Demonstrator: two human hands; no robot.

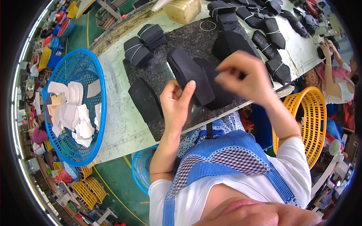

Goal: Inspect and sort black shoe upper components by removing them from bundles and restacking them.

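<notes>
My left hand (177, 100) is closed round the near left edge of a stack of black cut pieces (191, 71), its thumb lying on top. The stack is long with angled ends and sits tilted above the dark stone slab (173, 41). More loose black pieces (220, 96) lie beneath and to the right of it. Over these hovers my right hand (245, 77), fingers curled and smeared by motion; whether it holds anything cannot be made out. Behind it stands another black pile (232, 43). A pale elastic band (207, 25) rests on the slab's far part.
Banded black bundles (137, 51) stand at the slab's far left, with several more (275, 34) at far right. Another black pile (145, 100) lies left. A blue basket (100, 113) of pale pieces flanks the table; a yellow basket (320, 124) is right. A co-worker (333, 71) sits beyond.
</notes>
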